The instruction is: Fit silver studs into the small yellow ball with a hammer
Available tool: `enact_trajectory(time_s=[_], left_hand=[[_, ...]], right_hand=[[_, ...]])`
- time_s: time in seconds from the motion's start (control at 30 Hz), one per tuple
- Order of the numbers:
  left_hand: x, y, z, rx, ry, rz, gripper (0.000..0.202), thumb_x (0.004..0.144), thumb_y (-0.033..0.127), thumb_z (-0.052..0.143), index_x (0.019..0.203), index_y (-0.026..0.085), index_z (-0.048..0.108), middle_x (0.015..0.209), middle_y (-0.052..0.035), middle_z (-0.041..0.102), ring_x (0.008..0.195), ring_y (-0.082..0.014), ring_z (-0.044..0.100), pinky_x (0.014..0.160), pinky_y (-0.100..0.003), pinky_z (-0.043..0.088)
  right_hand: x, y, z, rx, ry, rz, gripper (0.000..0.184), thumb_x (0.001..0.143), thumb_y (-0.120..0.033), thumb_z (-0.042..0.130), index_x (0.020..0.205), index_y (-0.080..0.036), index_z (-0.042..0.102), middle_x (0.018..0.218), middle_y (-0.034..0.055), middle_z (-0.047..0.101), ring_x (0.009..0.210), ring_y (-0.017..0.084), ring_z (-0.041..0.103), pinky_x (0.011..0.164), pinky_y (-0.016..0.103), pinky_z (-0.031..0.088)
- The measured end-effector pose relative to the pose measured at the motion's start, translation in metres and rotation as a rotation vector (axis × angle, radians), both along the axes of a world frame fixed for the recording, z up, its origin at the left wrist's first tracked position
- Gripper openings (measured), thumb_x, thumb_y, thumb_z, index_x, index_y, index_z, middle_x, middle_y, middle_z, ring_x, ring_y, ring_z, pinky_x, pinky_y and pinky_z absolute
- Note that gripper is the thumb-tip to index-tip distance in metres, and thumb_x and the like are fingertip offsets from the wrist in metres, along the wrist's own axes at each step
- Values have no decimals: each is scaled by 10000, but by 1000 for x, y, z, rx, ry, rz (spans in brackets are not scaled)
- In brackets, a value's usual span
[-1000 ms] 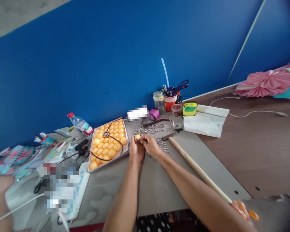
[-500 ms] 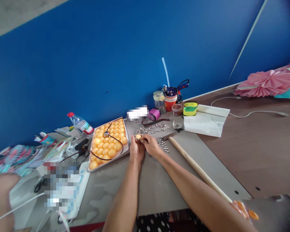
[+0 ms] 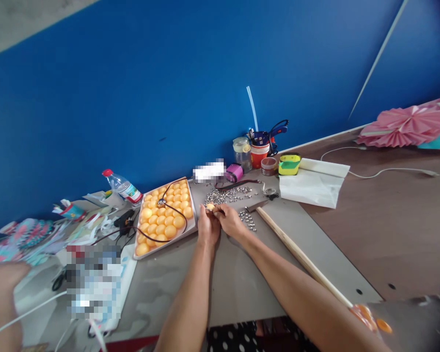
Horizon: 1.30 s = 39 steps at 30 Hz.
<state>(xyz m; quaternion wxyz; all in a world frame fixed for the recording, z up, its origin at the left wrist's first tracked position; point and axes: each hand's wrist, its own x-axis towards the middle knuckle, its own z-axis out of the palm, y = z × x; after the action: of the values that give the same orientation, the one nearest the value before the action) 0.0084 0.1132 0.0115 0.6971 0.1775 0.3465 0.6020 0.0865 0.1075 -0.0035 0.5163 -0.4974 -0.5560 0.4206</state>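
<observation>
Close together over the grey table, both my hands meet at a small pale-yellow round piece. My left hand is closed around it from below. The fingers of my right hand are pinched at its right edge, and what exactly they grip there is too small to make out. Just beyond my fingers lie many small silver beads or bells, with a second cluster right of my right hand. A shallow box of yellow-orange balls stands left of my left hand, a dark cord trailing across it.
A hammer with a wooden handle lies to the right. Behind stand a purple object, a glass jar, red paper cups and a yellow-green container. A bottle leans at left, near another person's limb.
Almost nothing differs. My hands stay at the small yellow piece, and the view has shifted very slightly.
</observation>
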Motion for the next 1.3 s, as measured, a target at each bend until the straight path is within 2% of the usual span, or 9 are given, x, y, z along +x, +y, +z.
enact_trajectory(time_s=[0.27,0.63,0.83,1.07,1.3], left_hand=[[0,0,-3,-2,14,49,370,900,372,340,758,125,576,668,-34,583,668,-146,581,700,-254,447],[0,-2,1,4,-4,28,386,894,396,346,746,129,583,675,-41,593,667,-150,587,673,-256,456],[3,-3,-1,18,43,42,414,891,403,319,745,122,585,654,-37,601,647,-150,589,670,-259,449],[8,-7,3,32,107,64,416,880,399,328,734,115,594,644,-46,617,638,-158,600,660,-263,450],[10,-8,2,55,131,118,390,843,411,401,708,102,596,640,-52,620,639,-158,605,642,-256,455]], right_hand=[[-1,-3,0,18,32,-2,89,698,-210,444,686,-193,530,711,9,576,717,163,529,723,277,401],[-4,2,-5,-19,193,63,88,680,-260,469,690,-191,522,624,-25,510,667,146,492,656,252,385],[-4,-2,0,-5,206,31,74,672,-259,467,662,-193,500,653,-16,526,673,146,497,677,262,389],[-7,-3,-1,-33,241,-97,82,673,-257,484,722,-194,504,717,1,570,702,155,530,706,280,409],[-5,-3,4,-67,264,-35,44,653,-239,488,656,-199,470,627,-22,518,623,138,497,631,261,405]])
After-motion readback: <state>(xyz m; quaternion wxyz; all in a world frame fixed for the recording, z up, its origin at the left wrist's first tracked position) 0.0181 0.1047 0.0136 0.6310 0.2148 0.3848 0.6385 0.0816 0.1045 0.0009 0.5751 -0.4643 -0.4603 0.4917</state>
